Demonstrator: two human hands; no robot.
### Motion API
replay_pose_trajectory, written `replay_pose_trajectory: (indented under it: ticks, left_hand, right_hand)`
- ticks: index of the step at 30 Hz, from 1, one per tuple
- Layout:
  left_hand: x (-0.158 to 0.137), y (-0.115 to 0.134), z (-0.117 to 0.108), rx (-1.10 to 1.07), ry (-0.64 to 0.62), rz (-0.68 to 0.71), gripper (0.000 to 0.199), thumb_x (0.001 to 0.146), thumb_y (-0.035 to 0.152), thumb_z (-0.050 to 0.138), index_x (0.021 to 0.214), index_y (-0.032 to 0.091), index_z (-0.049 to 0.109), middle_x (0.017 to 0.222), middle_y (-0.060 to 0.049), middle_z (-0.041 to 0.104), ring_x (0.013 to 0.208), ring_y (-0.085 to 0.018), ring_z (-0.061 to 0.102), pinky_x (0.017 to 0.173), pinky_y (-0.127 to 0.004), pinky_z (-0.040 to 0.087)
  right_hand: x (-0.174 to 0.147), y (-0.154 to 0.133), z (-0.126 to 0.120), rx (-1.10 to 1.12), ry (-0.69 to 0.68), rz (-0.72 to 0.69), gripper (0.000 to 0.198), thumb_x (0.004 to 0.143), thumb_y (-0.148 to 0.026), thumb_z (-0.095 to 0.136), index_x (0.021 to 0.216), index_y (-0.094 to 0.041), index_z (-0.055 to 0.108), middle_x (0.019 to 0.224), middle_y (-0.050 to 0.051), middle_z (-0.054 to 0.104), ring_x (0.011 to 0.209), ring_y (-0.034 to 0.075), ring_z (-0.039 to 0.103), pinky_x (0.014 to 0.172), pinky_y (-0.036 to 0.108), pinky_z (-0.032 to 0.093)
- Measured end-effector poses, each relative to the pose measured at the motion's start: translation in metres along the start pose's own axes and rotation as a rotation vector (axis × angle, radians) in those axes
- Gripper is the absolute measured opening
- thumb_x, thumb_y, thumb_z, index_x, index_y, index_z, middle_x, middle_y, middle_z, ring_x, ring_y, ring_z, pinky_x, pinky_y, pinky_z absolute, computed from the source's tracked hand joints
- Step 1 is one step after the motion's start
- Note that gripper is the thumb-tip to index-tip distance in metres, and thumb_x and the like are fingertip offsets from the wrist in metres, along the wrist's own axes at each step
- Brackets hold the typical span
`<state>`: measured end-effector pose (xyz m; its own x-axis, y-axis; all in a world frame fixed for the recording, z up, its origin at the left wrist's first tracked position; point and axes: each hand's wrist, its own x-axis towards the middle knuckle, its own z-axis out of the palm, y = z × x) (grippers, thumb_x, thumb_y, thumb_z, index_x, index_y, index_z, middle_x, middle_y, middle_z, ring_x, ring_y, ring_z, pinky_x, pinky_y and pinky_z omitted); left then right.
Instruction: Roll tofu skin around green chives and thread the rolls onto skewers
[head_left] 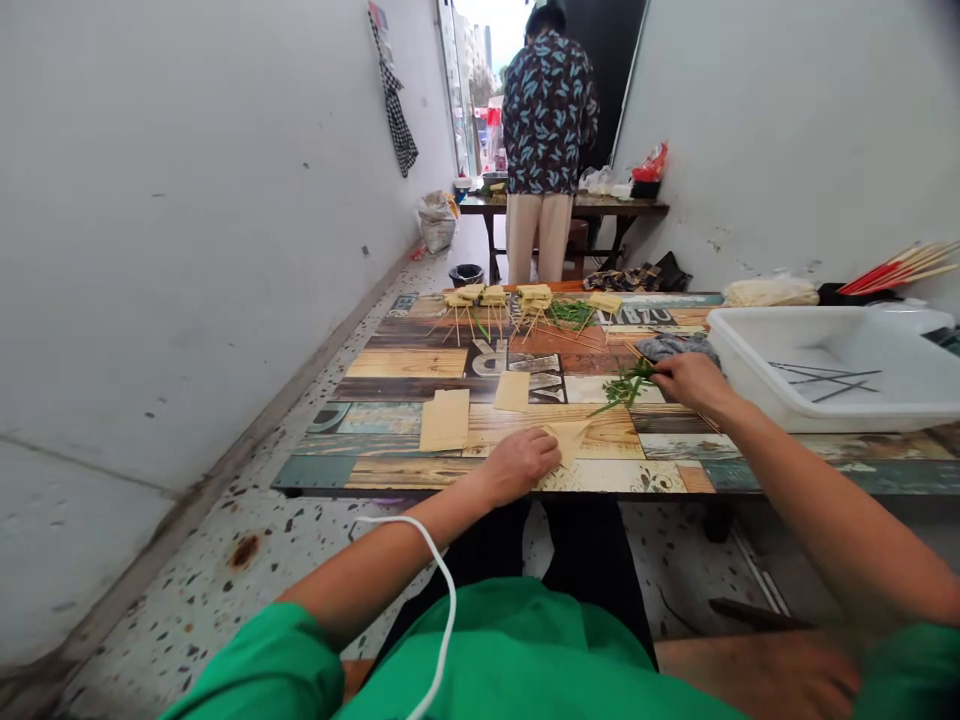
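My left hand (pixel 525 462) rests near the table's front edge, fingers curled closed on the corner of a thin pale-yellow tofu sheet (pixel 571 440). To the right, my right hand (pixel 688 382) is closed round a small bunch of leafy green herbs (pixel 626 387), whose stems and leaves hang out leftward over the table. A stack of tofu sheets (pixel 445 420) lies left of my left hand. Another tofu sheet (pixel 512 391) lies flat just beyond it. Farther back, several skewered tofu rolls (pixel 535 297) sit in clusters, their sticks pointing toward me, beside a heap of greens (pixel 571 315).
A white plastic tub (pixel 787 412) with dark skewers inside stands at right, beside a grey cloth (pixel 679 347). Behind it are red-tipped sticks (pixel 900 270) and a plastic bag (pixel 772 290). A person (pixel 550 130) stands at a back table (pixel 630 208). A white cable hangs before my body.
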<state>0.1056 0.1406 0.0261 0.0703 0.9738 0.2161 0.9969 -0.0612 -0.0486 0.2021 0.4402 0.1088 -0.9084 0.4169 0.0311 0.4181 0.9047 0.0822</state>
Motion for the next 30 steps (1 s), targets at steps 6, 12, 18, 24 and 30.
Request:
replay_pose_trajectory:
  ticks: [6, 12, 18, 24, 30]
  left_hand:
    - [-0.013, -0.006, -0.002, -0.077, 0.077, 0.002, 0.022, 0.099, 0.02, 0.038, 0.096, 0.016, 0.06, 0.095, -0.01, 0.063, 0.093, -0.022, 0.055, 0.081, -0.035, 0.047]
    - [-0.017, -0.001, 0.002, -0.132, 0.166, -0.015, 0.027, 0.1, 0.021, 0.037, 0.094, 0.016, 0.063, 0.091, -0.01, 0.063, 0.09, -0.02, 0.055, 0.08, -0.034, 0.048]
    - [-0.016, -0.001, 0.001, -0.148, 0.19, -0.03, 0.03, 0.101, 0.022, 0.036, 0.093, 0.016, 0.064, 0.09, -0.009, 0.064, 0.088, -0.02, 0.055, 0.079, -0.034, 0.048]
    - [-0.016, 0.0, 0.0, -0.19, 0.2, -0.036, 0.029, 0.1, 0.022, 0.036, 0.093, 0.016, 0.064, 0.09, -0.009, 0.064, 0.089, -0.02, 0.056, 0.08, -0.034, 0.048]
    - [-0.016, -0.001, -0.001, -0.23, 0.209, -0.047, 0.028, 0.1, 0.022, 0.037, 0.095, 0.018, 0.064, 0.091, -0.009, 0.063, 0.089, -0.02, 0.056, 0.081, -0.034, 0.048]
  right_hand:
    - [0.006, -0.014, 0.013, 0.11, 0.056, -0.051, 0.033, 0.09, -0.029, 0.047, 0.104, -0.02, 0.075, 0.094, 0.008, 0.075, 0.086, 0.022, 0.066, 0.074, 0.027, 0.044]
    - [0.001, -0.001, 0.026, -0.078, -0.165, -0.121, 0.034, 0.086, -0.033, 0.055, 0.107, -0.012, 0.072, 0.11, 0.017, 0.069, 0.102, 0.027, 0.063, 0.082, 0.03, 0.045]
    - [0.012, 0.002, 0.027, 0.01, -0.175, -0.135, 0.073, 0.072, -0.053, 0.071, 0.131, -0.011, 0.059, 0.115, 0.017, 0.066, 0.101, 0.028, 0.063, 0.083, 0.031, 0.047]
    - [0.016, -0.013, 0.036, -0.048, -0.116, -0.201, 0.025, 0.087, -0.024, 0.053, 0.096, -0.015, 0.075, 0.105, 0.011, 0.072, 0.101, 0.023, 0.064, 0.084, 0.028, 0.045]
    - [0.019, -0.006, 0.022, 0.147, -0.013, -0.206, 0.029, 0.087, -0.028, 0.052, 0.102, -0.02, 0.077, 0.108, 0.007, 0.073, 0.099, 0.021, 0.065, 0.084, 0.026, 0.045]
